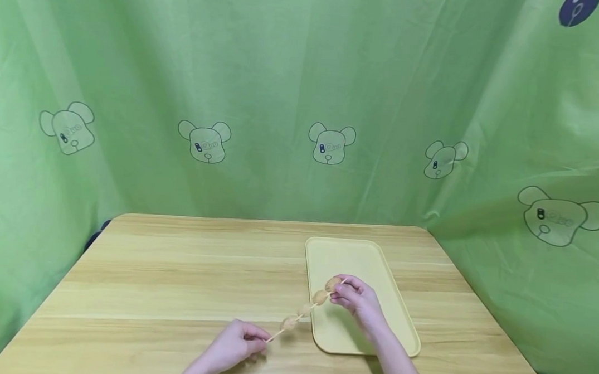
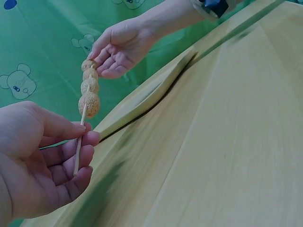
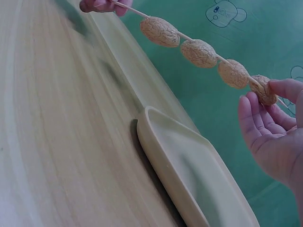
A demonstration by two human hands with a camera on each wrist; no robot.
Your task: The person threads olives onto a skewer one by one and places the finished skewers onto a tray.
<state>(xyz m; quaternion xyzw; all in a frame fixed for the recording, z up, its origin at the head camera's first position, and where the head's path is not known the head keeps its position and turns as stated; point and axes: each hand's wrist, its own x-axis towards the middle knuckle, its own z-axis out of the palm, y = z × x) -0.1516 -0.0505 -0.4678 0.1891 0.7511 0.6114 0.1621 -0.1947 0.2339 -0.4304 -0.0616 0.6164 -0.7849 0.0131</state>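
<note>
A thin wooden skewer (image 2: 78,153) carries several wrinkled, light-brown oval balls (image 3: 199,53) in a row, with short gaps of bare stick between them. My left hand (image 1: 234,345) pinches the skewer's bare lower end between thumb and fingers. At the other end, my right hand (image 1: 360,306) holds the last ball (image 3: 263,90) between thumb and fingertips, and the skewer's tip pokes out past it. Stretched between both hands, the skewer slants up to the right above the table. Its right part overlaps the pale yellow tray (image 1: 346,256) in the head view.
The tray lies lengthwise on the right half of a wood-grain table (image 1: 175,282), its low rim raised all round. Green curtains (image 1: 264,68) printed with bear heads hang behind the table and along both sides. A dark object (image 1: 95,237) shows past the table's far left corner.
</note>
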